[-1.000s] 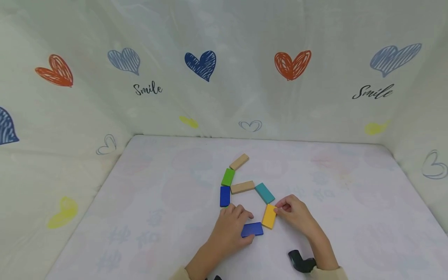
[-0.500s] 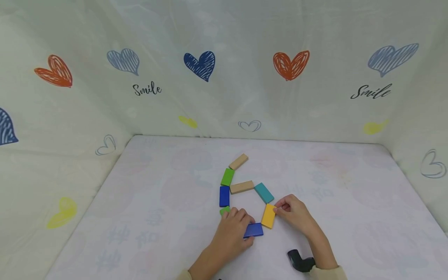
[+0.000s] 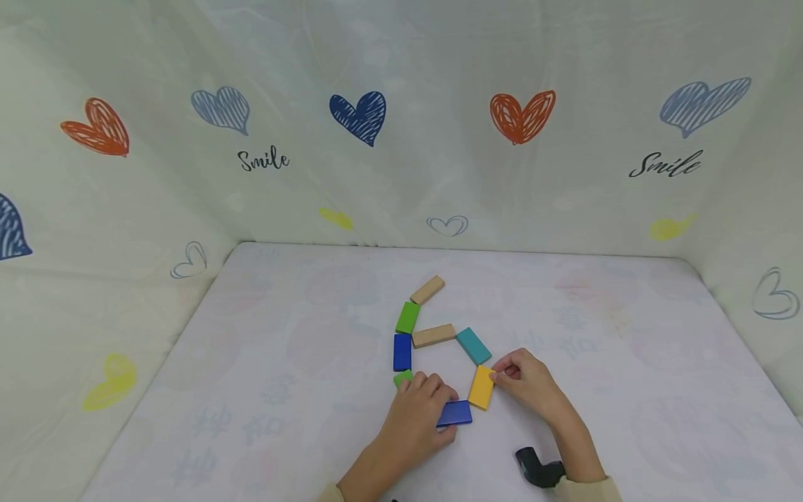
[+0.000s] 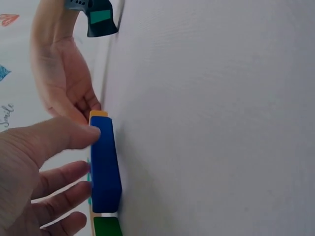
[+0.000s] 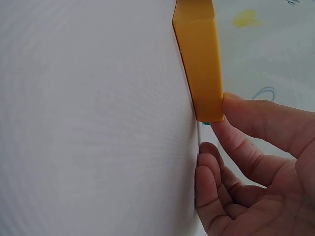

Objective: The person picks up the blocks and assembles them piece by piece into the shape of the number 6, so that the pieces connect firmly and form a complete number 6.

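Wooden and light by the look, the stiff dark blue block (image 3: 454,413) lies flat on the near desk (image 3: 282,362) under the left hand (image 3: 414,411), whose thumb and fingers (image 4: 59,184) pinch its long edges, while the right hand (image 3: 527,383) fingertips (image 5: 236,105) press the yellow block (image 5: 199,59) by its end.

Pale table (image 3: 282,348) under coloured blocks (image 3: 429,335)

I see a pale tabletop (image 3: 282,335) enclosed left, right and far by a cream curtain (image 3: 401,174) printed with hearts.
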